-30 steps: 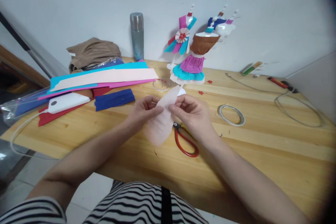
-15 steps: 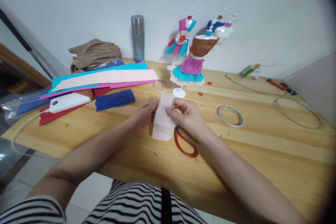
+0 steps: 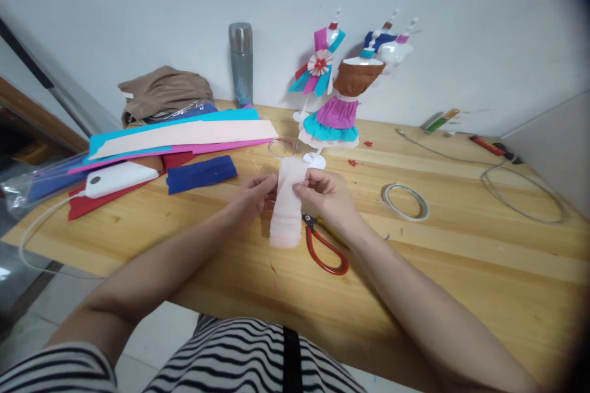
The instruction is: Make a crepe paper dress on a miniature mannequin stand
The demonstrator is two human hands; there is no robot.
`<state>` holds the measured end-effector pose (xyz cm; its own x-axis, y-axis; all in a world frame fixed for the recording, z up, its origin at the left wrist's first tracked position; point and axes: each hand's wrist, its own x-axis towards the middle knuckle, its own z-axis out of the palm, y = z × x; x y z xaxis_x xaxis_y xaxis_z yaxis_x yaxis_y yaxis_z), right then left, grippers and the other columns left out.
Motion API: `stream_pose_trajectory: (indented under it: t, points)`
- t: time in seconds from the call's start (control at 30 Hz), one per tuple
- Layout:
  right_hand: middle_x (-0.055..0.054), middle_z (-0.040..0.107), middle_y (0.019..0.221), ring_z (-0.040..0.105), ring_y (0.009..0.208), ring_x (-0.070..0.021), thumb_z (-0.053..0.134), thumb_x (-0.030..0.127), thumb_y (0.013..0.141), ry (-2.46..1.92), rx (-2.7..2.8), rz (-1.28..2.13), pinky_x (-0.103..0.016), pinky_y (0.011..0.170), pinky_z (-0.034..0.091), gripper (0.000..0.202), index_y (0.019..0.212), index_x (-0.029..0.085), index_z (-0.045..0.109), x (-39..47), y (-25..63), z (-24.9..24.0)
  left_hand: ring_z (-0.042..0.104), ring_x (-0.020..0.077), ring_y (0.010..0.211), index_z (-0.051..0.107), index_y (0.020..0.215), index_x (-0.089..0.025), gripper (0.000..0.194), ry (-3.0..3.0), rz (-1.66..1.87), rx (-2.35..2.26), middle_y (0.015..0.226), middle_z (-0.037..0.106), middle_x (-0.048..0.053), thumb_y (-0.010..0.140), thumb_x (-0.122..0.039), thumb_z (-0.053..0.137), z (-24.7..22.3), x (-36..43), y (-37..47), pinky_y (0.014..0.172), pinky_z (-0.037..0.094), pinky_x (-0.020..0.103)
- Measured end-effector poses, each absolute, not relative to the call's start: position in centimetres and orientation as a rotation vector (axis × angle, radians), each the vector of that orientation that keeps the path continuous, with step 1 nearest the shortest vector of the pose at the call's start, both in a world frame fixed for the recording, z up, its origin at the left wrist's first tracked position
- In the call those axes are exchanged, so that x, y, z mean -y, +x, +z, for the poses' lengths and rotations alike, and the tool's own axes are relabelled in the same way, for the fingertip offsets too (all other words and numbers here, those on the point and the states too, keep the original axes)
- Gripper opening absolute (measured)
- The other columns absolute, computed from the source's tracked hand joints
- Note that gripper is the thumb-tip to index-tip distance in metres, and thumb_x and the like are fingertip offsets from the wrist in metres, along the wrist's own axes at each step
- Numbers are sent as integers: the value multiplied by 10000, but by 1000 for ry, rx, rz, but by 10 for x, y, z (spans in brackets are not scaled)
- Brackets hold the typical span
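Note:
A pale pink strip of crepe paper [image 3: 286, 206] hangs upright between my two hands, above the wooden table. My right hand [image 3: 325, 193] pinches its right edge between thumb and fingers. At the strip's left edge, my left hand [image 3: 258, 193] has its thumb and fingers closed on it. Red-handled scissors [image 3: 325, 256] lie just below my right hand, partly covered by the hand, with something yellow beside them. Behind the strip stands a small dress form in a brown top and a tiered pink, blue and white skirt [image 3: 338, 112].
More dress forms [image 3: 320, 64] and a steel flask [image 3: 242, 67] stand by the wall. Coloured paper sheets [image 3: 184, 138], a blue piece [image 3: 203, 175] and a white power bank [image 3: 120, 178] lie left. A tape roll [image 3: 405, 202] and a cable [image 3: 437, 150] lie right.
The pink strip has turned a little and looks narrower and straighter. My right hand has shifted slightly right, and more of the scissors shows.

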<state>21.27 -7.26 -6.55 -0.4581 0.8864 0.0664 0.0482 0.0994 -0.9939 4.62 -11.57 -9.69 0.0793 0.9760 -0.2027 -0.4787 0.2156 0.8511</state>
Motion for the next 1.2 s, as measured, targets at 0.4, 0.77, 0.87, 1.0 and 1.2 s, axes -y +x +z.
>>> stream_pose_trajectory:
  t: [0.4,0.77,0.87,1.0,1.2]
  points:
    - [27,478,626,447,598,-126,663,336,713,-940,1706,1395,-272,555,379,227,624,214,493,70,209,-76,596,97,552,634,700,-137,430,768,1261,-1032,636,647,-4,589,-476,874,-98,116,47,563,505,224]
    - [13,604,817,604,696,-175,833,347,604,-1009,1549,1587,-329,635,500,957,1451,271,395,72,203,-85,533,73,498,588,687,-148,476,743,1405,-1156,594,595,-40,557,-506,873,-90,116,47,511,495,212]
    - [79,526,629,529,557,-139,794,313,624,-1019,1480,1576,-287,546,434,863,1409,238,445,73,200,-91,553,84,495,594,711,-152,486,724,1382,-1160,604,607,-31,572,-531,864,-91,116,47,498,489,212]
    - [102,485,562,441,478,-103,767,300,619,-1068,1400,1480,-257,488,349,660,1243,233,564,67,200,-96,606,127,507,630,735,-140,510,711,1240,-1123,614,641,21,676,-630,759,-92,118,47,465,474,225]
    - [119,420,522,375,447,-82,757,331,635,-1061,1375,1407,-242,464,305,468,1069,241,610,61,203,-93,601,107,467,630,646,-122,452,810,1107,-1123,563,663,24,579,-498,873,-99,117,47,459,470,198]
